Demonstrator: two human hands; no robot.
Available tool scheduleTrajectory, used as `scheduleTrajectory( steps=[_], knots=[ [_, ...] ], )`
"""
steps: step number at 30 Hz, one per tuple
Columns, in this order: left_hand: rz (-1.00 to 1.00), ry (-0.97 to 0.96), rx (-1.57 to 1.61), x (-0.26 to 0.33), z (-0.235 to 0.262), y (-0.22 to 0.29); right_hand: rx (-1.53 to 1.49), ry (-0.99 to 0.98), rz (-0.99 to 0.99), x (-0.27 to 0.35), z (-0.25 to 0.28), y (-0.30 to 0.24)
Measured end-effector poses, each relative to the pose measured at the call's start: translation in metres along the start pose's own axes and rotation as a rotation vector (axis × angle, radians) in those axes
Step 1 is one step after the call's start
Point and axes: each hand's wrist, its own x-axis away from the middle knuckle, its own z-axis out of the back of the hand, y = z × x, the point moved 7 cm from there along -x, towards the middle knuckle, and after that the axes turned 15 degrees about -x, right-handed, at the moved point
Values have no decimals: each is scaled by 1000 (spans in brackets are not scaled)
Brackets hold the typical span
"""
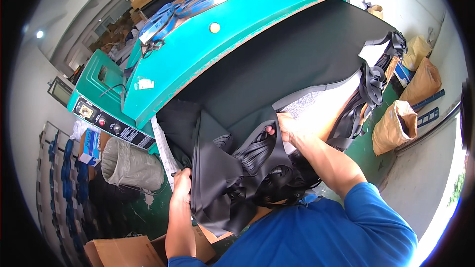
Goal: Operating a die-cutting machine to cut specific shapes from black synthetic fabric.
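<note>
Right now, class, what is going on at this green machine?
A person in a blue shirt stands at a green press machine and handles black sheet material full of cut-out holes. The left hand grips the sheet's lower left edge; the right hand holds its upper edge, fingers through a cut-out. More black sheet lies across the machine bed. Brown sacks stand on the floor to the right.
</note>
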Motion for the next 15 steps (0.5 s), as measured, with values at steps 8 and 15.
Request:
scheduleTrajectory(
  steps=[8, 15],
  knots=[
    [65, -159, 100, 2, -7, -6, 182, -110, -46, -5, 5, -7],
    [112, -197, 55, 35, 4, -18, 44, -305, -121, -9, 49, -2]
  ],
)
